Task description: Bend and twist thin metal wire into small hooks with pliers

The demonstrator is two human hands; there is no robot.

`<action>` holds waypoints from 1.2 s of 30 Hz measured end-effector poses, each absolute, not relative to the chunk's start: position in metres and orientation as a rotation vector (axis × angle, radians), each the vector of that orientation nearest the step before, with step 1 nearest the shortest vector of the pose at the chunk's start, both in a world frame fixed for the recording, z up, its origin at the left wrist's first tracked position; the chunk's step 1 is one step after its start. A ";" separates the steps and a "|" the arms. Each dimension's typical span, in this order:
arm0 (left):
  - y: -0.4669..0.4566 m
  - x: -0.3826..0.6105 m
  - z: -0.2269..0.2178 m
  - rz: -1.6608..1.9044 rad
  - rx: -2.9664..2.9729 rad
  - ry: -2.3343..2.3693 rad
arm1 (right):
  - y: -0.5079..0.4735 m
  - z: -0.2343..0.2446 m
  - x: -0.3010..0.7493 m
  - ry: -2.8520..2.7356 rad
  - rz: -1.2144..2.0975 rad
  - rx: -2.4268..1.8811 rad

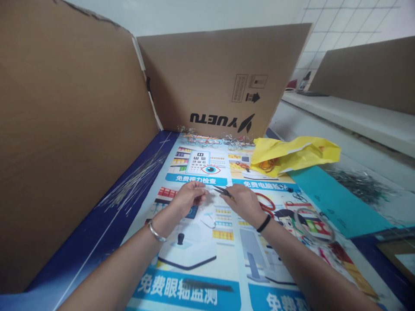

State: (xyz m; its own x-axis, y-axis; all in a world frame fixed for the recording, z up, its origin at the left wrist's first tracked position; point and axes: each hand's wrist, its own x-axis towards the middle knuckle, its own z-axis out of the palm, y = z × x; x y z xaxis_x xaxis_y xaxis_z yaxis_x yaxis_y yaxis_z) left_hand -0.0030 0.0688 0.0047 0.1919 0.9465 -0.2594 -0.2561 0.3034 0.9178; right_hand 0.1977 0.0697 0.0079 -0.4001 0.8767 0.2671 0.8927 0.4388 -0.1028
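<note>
My left hand [189, 198] is pinched shut on a thin pale wire or strip [210, 188] that runs toward my right hand. A silver bangle sits on that wrist. My right hand [244, 203] is closed on a small dark pair of pliers [223, 190] whose tips point left at the wire. A black band circles the right wrist. Both hands hover over a printed poster [207, 242] with an eye chart and blue banners. A bent wire loop [209, 221] lies on the poster just below my hands.
Cardboard walls [74, 129] stand at the left and back. Thin straight wires [129, 185] lie along the left. A yellow bag [292, 155], red rubber bands [267, 204], a clear tape roll [314, 224] and a teal sheet [337, 203] are on the right.
</note>
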 end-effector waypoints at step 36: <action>0.064 0.003 0.006 0.985 0.912 0.948 | 0.065 0.024 0.194 -2.435 0.249 -1.677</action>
